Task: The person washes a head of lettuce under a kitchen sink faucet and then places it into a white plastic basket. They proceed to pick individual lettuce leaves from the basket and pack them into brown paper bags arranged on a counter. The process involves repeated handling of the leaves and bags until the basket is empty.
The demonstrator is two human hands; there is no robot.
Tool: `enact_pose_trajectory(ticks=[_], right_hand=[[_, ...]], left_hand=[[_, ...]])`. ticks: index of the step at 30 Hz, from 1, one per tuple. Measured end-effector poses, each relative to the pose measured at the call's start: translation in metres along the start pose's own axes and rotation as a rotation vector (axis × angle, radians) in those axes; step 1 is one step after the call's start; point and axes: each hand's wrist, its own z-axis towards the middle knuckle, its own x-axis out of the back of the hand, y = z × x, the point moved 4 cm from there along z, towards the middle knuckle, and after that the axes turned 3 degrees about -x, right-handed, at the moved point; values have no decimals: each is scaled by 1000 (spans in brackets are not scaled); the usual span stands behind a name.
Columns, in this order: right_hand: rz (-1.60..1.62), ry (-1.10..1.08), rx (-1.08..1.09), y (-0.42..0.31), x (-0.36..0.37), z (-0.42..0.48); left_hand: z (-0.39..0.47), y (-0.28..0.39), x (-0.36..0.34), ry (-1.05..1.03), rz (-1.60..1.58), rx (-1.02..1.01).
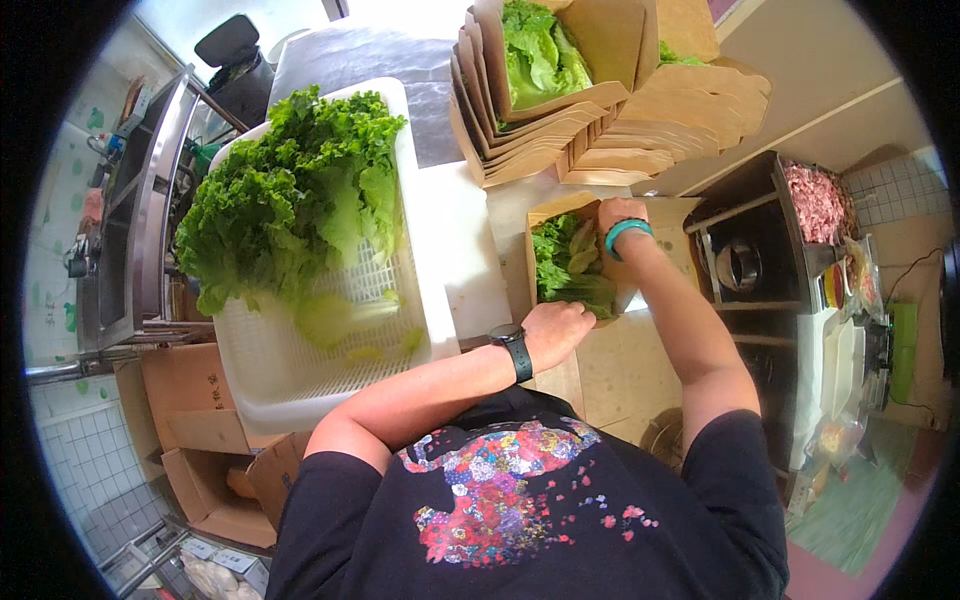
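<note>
A kraft paper food box [534, 294] holding green lettuce leaves [553, 255] stands in front of me. My left hand [559, 330], below a black wristwatch, grips the box's near edge. At the box's far right corner is my right hand [621, 214], with a turquoise bangle at the wrist; its fingers are closed on the rim. To the left, a white perforated plastic basket [442, 315] holds a large heap of curly lettuce [300, 187]. Beyond the box, nested kraft paper boxes [540, 146] stand in rows, with lettuce in the top one.
A white board [472, 255] lies between basket and box. At the far left is a steel sink [135, 225], with open cardboard cartons [202, 480] below it. On the right, a tray of raw sliced meat [812, 202] sits on a dark shelf unit. A black bin [241, 82] stands at the back left.
</note>
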Motion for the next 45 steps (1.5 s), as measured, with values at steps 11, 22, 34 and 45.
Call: enact_pose_trajectory(ticks=[11,22,34,45], right_hand=[[232,-27,313,38,-2,-17],[183,-99,201,29,-10,-4],[308,35,212,35,9,-16],[-139,-201,209,6,4,-2]], left_hand=[[1,-5,-7,12,-7,-11],[1,-8,-9,10,-30,9],[1,-10,-13,13,-35,3],[0,-7,-7,-17,-51,16]])
